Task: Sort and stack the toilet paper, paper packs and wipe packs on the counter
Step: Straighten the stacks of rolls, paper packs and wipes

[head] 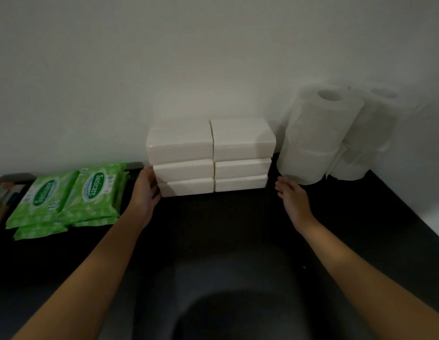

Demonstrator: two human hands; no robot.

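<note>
Six paper packs point(208, 155) stand in two stacks on the table point(225, 229). The left hand point(147, 190) presses flat against their side. The right hand point(290, 196) hovers beside them, fingers loose, holding nothing.

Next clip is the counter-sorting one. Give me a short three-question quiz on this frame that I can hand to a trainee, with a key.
1. True or false: the white paper packs stand in two side-by-side columns of three.
2. Which hand touches the paper packs? A) the left hand B) the right hand C) both
3. Fill in: the green Sanicare wipe packs lie to the ____ of the paper packs, and the toilet paper rolls stand on the other side.

Key:
1. True.
2. A. The left hand rests against the stack's left side, and the right hand hovers apart from it.
3. Left.
</note>
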